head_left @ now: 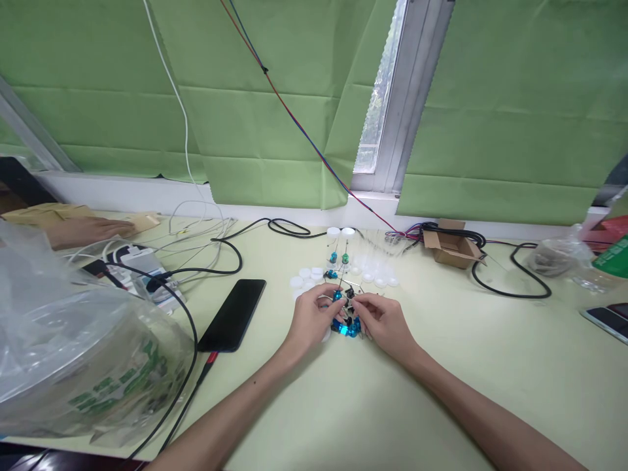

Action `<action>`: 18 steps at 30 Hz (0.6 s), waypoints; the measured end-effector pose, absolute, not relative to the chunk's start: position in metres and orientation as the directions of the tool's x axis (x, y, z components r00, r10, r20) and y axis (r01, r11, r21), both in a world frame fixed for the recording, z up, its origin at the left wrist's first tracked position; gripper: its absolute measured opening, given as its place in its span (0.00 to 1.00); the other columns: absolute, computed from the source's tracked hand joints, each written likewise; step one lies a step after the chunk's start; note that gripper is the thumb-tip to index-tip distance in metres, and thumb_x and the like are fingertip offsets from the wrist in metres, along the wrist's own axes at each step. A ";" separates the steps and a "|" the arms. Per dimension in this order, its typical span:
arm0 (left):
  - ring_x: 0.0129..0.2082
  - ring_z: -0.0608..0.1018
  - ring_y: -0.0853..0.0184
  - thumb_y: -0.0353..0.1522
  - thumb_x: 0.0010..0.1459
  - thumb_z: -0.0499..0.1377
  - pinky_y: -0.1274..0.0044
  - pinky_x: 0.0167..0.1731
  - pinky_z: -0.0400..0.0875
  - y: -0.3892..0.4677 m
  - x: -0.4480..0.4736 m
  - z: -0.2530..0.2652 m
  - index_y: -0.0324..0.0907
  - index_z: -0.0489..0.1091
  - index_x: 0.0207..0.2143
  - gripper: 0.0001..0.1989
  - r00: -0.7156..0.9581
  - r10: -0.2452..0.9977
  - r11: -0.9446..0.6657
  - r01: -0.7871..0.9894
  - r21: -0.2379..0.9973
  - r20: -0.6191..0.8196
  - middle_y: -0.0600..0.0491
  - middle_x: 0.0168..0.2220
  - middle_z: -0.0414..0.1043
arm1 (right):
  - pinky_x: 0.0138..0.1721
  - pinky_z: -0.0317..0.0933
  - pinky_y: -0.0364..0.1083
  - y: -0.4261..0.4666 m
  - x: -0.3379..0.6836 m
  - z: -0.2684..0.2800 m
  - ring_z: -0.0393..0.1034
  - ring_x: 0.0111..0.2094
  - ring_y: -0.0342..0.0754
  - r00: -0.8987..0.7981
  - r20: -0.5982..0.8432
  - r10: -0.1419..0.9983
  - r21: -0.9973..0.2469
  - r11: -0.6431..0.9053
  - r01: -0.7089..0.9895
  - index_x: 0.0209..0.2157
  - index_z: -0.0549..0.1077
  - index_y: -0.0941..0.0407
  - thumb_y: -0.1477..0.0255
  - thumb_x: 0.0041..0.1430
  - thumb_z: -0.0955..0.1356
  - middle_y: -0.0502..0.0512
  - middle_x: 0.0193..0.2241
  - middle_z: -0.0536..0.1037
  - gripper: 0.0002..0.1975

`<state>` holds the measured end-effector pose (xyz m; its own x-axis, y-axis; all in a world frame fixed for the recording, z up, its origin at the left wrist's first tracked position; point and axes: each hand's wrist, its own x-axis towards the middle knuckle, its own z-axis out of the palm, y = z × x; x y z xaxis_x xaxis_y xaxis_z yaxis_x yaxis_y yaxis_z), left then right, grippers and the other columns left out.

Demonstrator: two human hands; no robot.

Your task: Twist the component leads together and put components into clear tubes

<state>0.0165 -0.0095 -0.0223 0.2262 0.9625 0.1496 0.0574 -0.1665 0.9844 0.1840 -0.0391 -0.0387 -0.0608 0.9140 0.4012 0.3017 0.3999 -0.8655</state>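
Note:
My left hand [314, 314] is closed, its thumb and forefinger pinching a small blue part with a thin wire lead [337, 296]. Close beside it, my right hand [385, 322] is closed too, fingertips together at a small black part [350, 294]; what exactly they grip is too small to make out. Between and under the hands lies a pile of shiny blue and black parts [346, 329] with thin leads. Just beyond stand two clear tubes with white caps [340, 233], one holding a blue part and the other a green part [345, 258].
Loose white caps [304, 273] and more clear tubes [377, 252] lie behind the hands. At left are a black phone [233, 315], cables, a power strip [147, 271] and a plastic-bagged tub [98, 366]. Another person's hand [88, 230] rests at far left. A cardboard box [452, 247] stands back right.

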 end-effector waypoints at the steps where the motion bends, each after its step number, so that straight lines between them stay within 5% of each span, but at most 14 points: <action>1: 0.23 0.78 0.63 0.37 0.50 0.66 0.72 0.28 0.77 -0.010 0.016 -0.022 0.37 0.73 0.42 0.18 0.226 0.963 -0.168 0.061 0.984 0.150 0.52 0.22 0.74 | 0.20 0.59 0.42 -0.039 0.184 -0.039 0.61 0.18 0.41 -0.063 0.408 0.911 -0.859 0.407 0.312 0.31 0.75 0.57 0.67 0.63 0.65 0.51 0.21 0.72 0.11; 18: 0.23 0.79 0.63 0.37 0.50 0.66 0.71 0.28 0.77 -0.009 0.016 -0.025 0.38 0.74 0.41 0.16 0.218 0.963 -0.176 0.075 0.982 0.156 0.53 0.23 0.74 | 0.23 0.61 0.44 -0.040 0.184 -0.040 0.65 0.21 0.44 -0.056 0.469 0.881 -0.804 0.452 0.387 0.32 0.76 0.56 0.67 0.63 0.65 0.55 0.27 0.77 0.11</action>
<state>0.0159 -0.0089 -0.0246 0.2180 0.9634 0.1559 0.0746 -0.1757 0.9816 0.1836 -0.0397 -0.0403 -0.0559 0.8814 0.4691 0.3871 0.4522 -0.8035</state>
